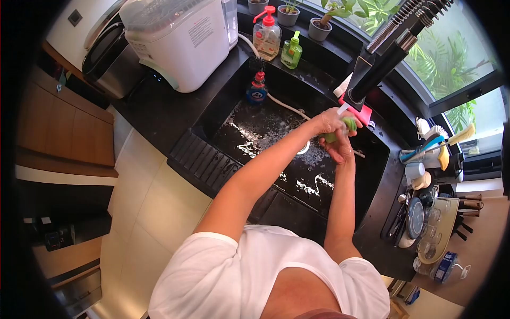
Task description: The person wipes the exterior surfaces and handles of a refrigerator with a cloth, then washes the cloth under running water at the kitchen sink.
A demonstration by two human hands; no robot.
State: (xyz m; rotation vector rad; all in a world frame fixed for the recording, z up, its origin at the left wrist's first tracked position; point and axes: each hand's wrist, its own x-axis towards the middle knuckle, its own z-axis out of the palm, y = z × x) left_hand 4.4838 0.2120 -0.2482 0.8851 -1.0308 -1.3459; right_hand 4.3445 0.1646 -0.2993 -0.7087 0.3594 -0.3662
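Note:
My left hand [330, 121] and my right hand [339, 151] are close together over the black sink [212, 114]. Both are closed around a small, bright green object [348, 124], mostly covered by my fingers; its kind cannot be made out. Right above my hands is the mouth of the black faucet [366, 80], and water runs from it onto them. Below, water splashes and spreads over the sink floor around the drain [304, 148]. A blue bottle with a red cap [256, 91] stands at the sink's far left corner.
A pump bottle with a red top [266, 37] and a green bottle [291, 51] stand behind the sink. Left is a white appliance [183, 45]. A pink item [363, 114] lies by the faucet. On the right are brushes [433, 143], cups [415, 170] and a dish rack [436, 234].

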